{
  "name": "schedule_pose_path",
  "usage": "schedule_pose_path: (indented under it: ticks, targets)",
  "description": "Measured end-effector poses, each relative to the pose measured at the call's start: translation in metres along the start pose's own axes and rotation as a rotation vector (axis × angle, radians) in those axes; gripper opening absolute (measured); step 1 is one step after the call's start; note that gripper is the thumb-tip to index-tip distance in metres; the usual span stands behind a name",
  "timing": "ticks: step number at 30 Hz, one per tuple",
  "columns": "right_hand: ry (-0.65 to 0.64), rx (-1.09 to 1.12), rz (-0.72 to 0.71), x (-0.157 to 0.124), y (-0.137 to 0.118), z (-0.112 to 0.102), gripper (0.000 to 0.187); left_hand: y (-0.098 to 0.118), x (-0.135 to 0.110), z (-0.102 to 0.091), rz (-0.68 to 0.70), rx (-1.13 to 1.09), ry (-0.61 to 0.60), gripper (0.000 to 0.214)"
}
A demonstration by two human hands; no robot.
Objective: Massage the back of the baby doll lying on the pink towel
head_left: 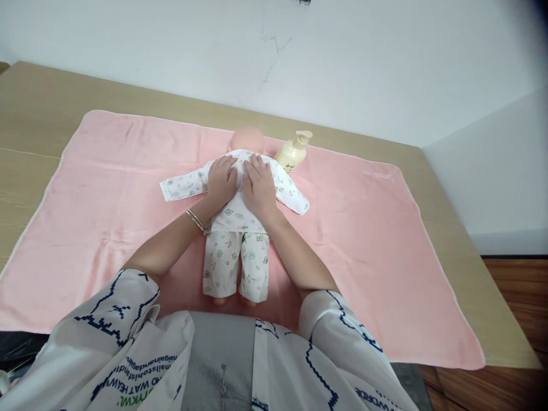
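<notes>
A baby doll (237,234) in white printed pyjamas lies on a pink towel (107,188), head away from me, its sleeves spread to both sides. My left hand (221,181) rests flat on the doll's upper body, fingers stretched toward its bald head (247,138). My right hand (259,185) lies flat beside it on the same part of the doll, fingers also extended. Both hands press the fabric and hold nothing. A bracelet sits on my left wrist.
A cream pump bottle (293,151) lies on the towel just right of the doll's head. The towel covers most of a wooden table (29,103) against a white wall. Wooden floor shows at the right (522,297).
</notes>
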State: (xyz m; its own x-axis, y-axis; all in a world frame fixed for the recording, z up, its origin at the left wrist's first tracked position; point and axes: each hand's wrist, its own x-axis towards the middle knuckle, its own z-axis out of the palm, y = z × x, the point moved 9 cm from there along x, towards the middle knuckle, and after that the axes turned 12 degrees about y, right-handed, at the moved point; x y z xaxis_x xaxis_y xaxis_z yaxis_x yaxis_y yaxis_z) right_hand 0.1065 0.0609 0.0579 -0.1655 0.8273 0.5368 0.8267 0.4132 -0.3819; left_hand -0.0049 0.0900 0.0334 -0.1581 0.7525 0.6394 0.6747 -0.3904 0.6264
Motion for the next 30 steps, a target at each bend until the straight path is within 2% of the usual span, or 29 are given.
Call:
schedule_pose_path:
  ticks: [3,7,11,16,22,30]
  targets:
    - [0.001,-0.052,0.000,-0.003,0.002,0.004,0.046,0.002,-0.001,-0.002,-0.007,0.006,-0.004,0.036]
    - [0.166,-0.124,0.033,-0.007,0.004,-0.007,0.052,0.005,-0.003,-0.007,-0.002,0.007,0.012,0.036]
    - [0.108,-0.165,0.092,-0.015,0.011,0.010,0.053,0.004,-0.006,-0.006,0.020,0.007,0.031,0.035]
    - [0.141,-0.203,0.121,-0.019,0.019,0.016,0.054,-0.001,-0.005,0.000,0.028,-0.031,0.040,0.033]
    - [0.124,-0.060,0.145,-0.012,0.032,0.024,0.051,-0.012,-0.003,0.015,-0.009,-0.024,-0.022,0.034]
    - [0.201,-0.103,0.107,-0.011,0.015,0.011,0.050,-0.004,0.000,0.001,0.021,-0.015,0.046,0.036]
